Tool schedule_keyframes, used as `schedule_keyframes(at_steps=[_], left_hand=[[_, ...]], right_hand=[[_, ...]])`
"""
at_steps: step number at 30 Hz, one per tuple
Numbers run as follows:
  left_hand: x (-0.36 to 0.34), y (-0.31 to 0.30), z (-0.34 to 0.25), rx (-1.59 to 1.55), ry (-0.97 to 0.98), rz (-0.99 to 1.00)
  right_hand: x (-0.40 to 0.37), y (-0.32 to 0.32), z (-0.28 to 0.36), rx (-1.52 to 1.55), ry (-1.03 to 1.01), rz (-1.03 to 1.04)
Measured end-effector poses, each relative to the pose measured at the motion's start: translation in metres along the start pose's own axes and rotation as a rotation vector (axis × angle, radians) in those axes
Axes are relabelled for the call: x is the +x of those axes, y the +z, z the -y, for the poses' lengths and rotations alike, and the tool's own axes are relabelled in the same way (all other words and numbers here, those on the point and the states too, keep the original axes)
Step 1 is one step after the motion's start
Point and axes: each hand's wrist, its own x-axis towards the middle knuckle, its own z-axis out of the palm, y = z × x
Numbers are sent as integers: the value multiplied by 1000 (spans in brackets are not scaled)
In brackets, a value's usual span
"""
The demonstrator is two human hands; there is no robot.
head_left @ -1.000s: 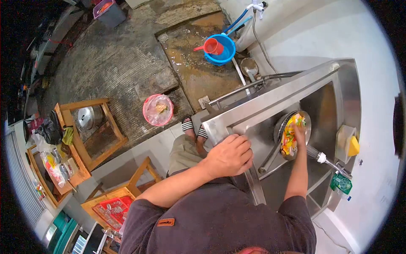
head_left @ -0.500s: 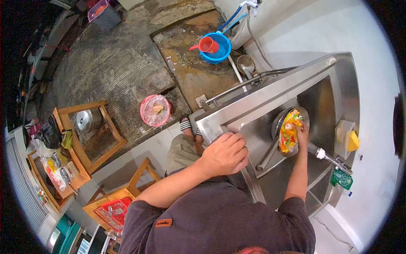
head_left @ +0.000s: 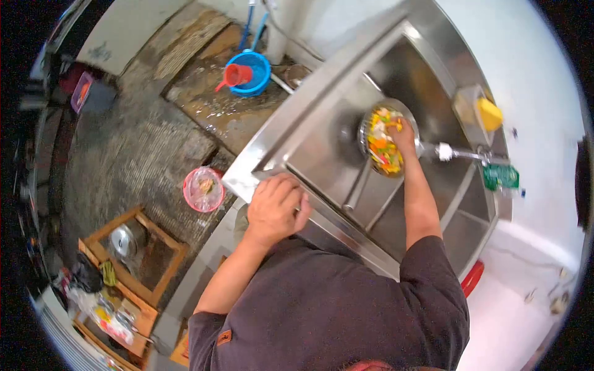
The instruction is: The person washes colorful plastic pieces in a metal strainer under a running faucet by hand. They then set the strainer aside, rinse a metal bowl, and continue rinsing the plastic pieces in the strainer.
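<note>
My right hand (head_left: 405, 137) reaches into a round steel pan (head_left: 413, 119) with a long handle (head_left: 357, 190). Its fingers are closed among chopped vegetables (head_left: 383, 145) in yellow, orange, red, white and green, and an orange piece shows at the fingertips. The pan sits in a stainless steel sink (head_left: 322, 148). My left hand (head_left: 278, 209) lies at the sink's front edge, fingers curled over the rim; the undersides of those fingers are hidden.
Beside the pan a tap (head_left: 461, 152) extends from the wall. A clear container with a yellow sponge (head_left: 489, 114) and a green bottle (head_left: 501, 177) stand along the back rim. On the floor are a blue basin (head_left: 258, 77), a lined pink bin (head_left: 204, 190) and a wooden frame (head_left: 164, 278).
The camera view has turned, so the room appears rotated. My right hand has moved deeper over the vegetables. My left hand stays at the sink edge, its fingers now curled further over it.
</note>
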Motion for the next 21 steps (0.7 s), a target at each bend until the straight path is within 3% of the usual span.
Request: schedule_keyframes(at_steps=[4, 6, 8, 9, 10, 12, 13, 16, 20, 21], left_hand=[[3, 3, -6, 69, 11, 5], [1, 4, -7, 104, 12, 1], [-1, 7, -5, 98, 42, 25], [-1, 8, -5, 100, 48, 14], [-1, 9, -6, 102, 53, 5], [2, 7, -11, 109, 71, 33], [3, 8, -12, 111, 71, 34], [2, 9, -15, 128, 92, 38], [1, 11, -18, 139, 120, 20], [1, 11, -19, 139, 129, 25]], right_hand=[[-31, -45, 10, 281, 71, 45], [-37, -36, -24, 402, 105, 95], [-51, -39, -10, 90, 75, 177], [-61, -44, 11, 9, 172, 266], [-68, -30, 15, 23, 187, 257], [-79, 0, 19, -330, 27, 94], [-81, 10, 24, -317, 41, 88], [-69, 23, 21, -74, 182, -93], [-32, 15, -13, 159, 325, 10], [-25, 8, -18, 354, 420, 43]])
